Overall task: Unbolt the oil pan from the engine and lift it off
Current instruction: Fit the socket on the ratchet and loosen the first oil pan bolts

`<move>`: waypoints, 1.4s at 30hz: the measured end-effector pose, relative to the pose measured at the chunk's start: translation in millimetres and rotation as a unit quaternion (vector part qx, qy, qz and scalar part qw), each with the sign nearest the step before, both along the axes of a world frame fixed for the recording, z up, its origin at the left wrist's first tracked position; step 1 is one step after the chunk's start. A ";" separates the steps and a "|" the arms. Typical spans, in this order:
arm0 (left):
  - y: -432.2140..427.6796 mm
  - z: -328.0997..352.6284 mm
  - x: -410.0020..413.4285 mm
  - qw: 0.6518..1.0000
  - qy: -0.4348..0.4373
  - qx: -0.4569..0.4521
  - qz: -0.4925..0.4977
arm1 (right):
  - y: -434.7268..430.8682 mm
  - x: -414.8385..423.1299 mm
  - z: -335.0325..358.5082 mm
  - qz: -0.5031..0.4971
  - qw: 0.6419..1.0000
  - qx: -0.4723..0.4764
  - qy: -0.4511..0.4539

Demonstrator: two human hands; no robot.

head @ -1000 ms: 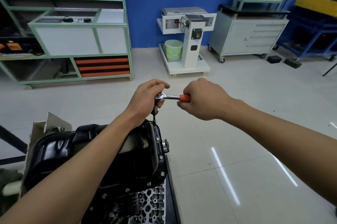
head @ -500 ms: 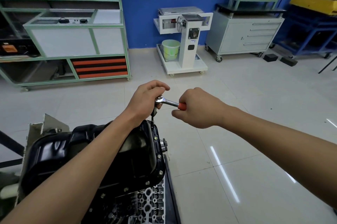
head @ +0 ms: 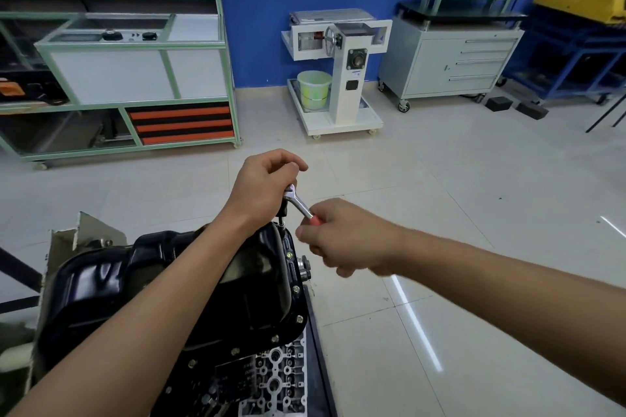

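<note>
L hand (head: 267,186) sits on top of the ratchet (head: 298,202), fingers curled down over its head. R hand (head: 345,238) is wrapped round the orange grip; only a bit of orange shows at the thumb side (this hand is motion-blurred, so finger detail is soft). The chrome shank runs down and to the right from head to grip. Below the head a dark socket and short ext. (head: 281,213) drop straight down to the far right corner of the oil pan (head: 101,281).

The pan is black and glossy, at near left, seated on the engine (head: 271,379), whose grey cast face with round ports shows at the near edge. The L forearm crosses over the pan's middle. Flange bolts (head: 295,288) are in place along the pan's right edge and its near right corner. A bare metal bracket (head: 81,233) stands at the pan's far left.

Far side of the room: a green-framed rack (head: 223,77) at left with orange and black drawers, a white stand (head: 342,77) with a handwheel at centre, a pale green bucket (head: 314,89) on its base, a grey drawer cabinet (head: 454,64) on castors at right, and a blue frame (head: 576,53) past that. Pale floor tiles (head: 440,213) throughout.
</note>
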State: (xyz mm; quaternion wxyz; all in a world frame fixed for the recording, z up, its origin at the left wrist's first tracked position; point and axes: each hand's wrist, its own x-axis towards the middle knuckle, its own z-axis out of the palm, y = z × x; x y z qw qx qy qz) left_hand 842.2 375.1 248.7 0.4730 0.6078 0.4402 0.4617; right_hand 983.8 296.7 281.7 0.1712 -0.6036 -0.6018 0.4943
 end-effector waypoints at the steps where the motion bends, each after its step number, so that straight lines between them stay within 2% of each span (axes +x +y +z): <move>1: -1.1 0.0 -0.3 1.000 0.003 0.005 -0.002 | -1.6 -3.7 -6.8 -0.006 1.000 0.017 -0.010; 3: -1.7 0.5 -4.6 1.000 0.013 0.006 -0.016 | 4.9 -1.7 -16.6 0.005 0.982 0.131 -0.139; 4: -2.1 0.8 -7.5 0.999 0.019 0.005 -0.032 | 12.7 4.3 -18.8 0.012 0.946 0.211 -0.247; 5: -2.9 0.7 -9.8 0.998 0.030 0.008 -0.054 | 22.8 12.3 -19.0 0.018 0.891 0.291 -0.348; 6: -5.0 -0.2 -11.3 0.996 0.047 0.016 -0.075 | 34.0 20.6 -16.8 0.030 0.838 0.362 -0.408; 7: -8.3 -1.9 -11.2 0.993 0.062 0.029 -0.092 | 46.1 27.9 -13.4 0.052 0.801 0.423 -0.421; 9: -16.0 -6.6 -8.6 0.990 0.074 0.043 -0.109 | 71.5 36.2 -5.6 0.106 0.752 0.518 -0.394; 11: -19.6 -7.4 -6.1 0.988 0.076 0.029 -0.128 | 97.1 31.8 1.2 0.126 0.701 0.583 -0.392; 12: -19.3 -5.8 -7.6 0.986 0.078 0.014 -0.144 | 106.5 24.6 3.0 0.119 0.687 0.595 -0.400; 15: -12.4 2.2 -28.4 0.974 0.095 -0.017 -0.203 | 120.0 8.7 1.4 0.095 0.695 0.589 -0.401; 17: -7.5 7.0 -43.9 0.960 0.167 0.020 -0.224 | 118.0 9.3 0.1 0.086 0.718 0.548 -0.421; 19: -2.4 8.4 -49.3 0.956 0.222 0.056 -0.183 | 112.0 10.8 5.0 0.086 0.742 0.484 -0.456; 23: 4.3 5.0 -44.7 0.975 0.208 0.070 -0.037 | 86.2 6.2 22.0 0.091 0.794 0.347 -0.490; 25: 6.1 2.6 -42.8 0.965 0.242 0.101 0.022 | 68.2 5.1 30.0 0.160 0.835 0.251 -0.462; 27: 2.4 1.6 -37.8 0.958 0.251 0.134 0.035 | 51.5 0.0 38.1 0.242 0.880 0.088 -0.399; 28: -0.2 1.1 -34.5 0.957 0.249 0.147 0.028 | 47.2 -3.2 40.4 0.272 0.880 0.025 -0.388; 29: -2.1 0.9 -31.7 0.957 0.244 0.155 0.016 | 47.1 -4.7 41.8 0.293 0.867 0.003 -0.403; 30: -2.7 1.2 -30.7 0.959 0.237 0.153 -0.002 | 50.5 -4.7 43.0 0.302 0.847 0.020 -0.437; 32: -1.5 4.3 -32.9 0.967 0.218 0.117 -0.060 | 63.2 -2.3 43.5 0.268 0.809 0.124 -0.508; 34: 1.2 8.9 -37.1 0.969 0.200 0.079 -0.120 | 75.9 -1.4 41.2 0.195 0.779 0.245 -0.543; 36: 2.8 12.2 -38.1 0.971 0.183 0.063 -0.141 | 89.0 -4.0 36.8 0.179 0.740 0.320 -0.564; 38: 5.0 12.8 -37.9 0.973 0.182 0.066 -0.126 | 98.0 -6.6 33.3 0.168 0.745 0.359 -0.536; 42: 12.0 13.1 -49.8 0.986 0.132 0.079 -0.065 | 100.8 -3.3 35.8 0.137 0.802 0.389 -0.431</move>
